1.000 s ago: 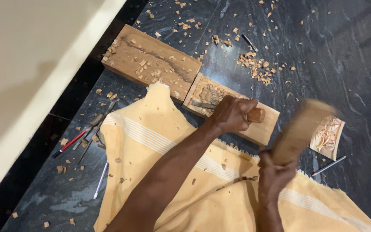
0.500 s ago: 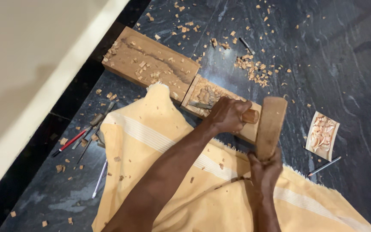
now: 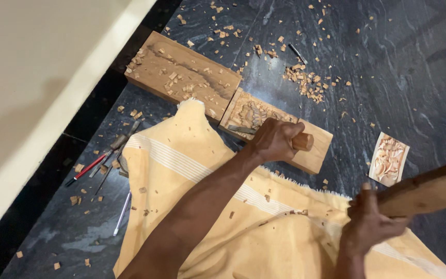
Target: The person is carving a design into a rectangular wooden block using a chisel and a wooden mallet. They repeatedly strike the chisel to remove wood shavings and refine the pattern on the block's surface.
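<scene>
The left hand (image 3: pixel 276 139) has its grip closed around a chisel with a round, light wooden handle (image 3: pixel 302 141), whose metal blade lies across the carved rectangular wooden block (image 3: pixel 277 130) on the dark marbled stone floor (image 3: pixel 398 77). The handle's butt end sticks out to the right of the fist. That block sits end to end with a longer, rough plank of brown wood (image 3: pixel 181 80) near the floor's upper left — the two touch at one corner.

The right hand (image 3: pixel 370 225) is clenched on a thick wooden mallet (image 3: pixel 429 188), held up well to the right of the chisel and blurred.

A pale yellow cloth with white stripes (image 3: pixel 202 206) spreads beneath both forearms, its top edge reaching the block. Just right of the block lies a small carved cream-coloured panel (image 3: pixel 388 159). Wood chips (image 3: pixel 305 82) scatter over the floor — thickest above the block. At the cloth's left edge lie a red-handled tool (image 3: pixel 86 169) and other thin metal tools (image 3: pixel 122 212).
</scene>
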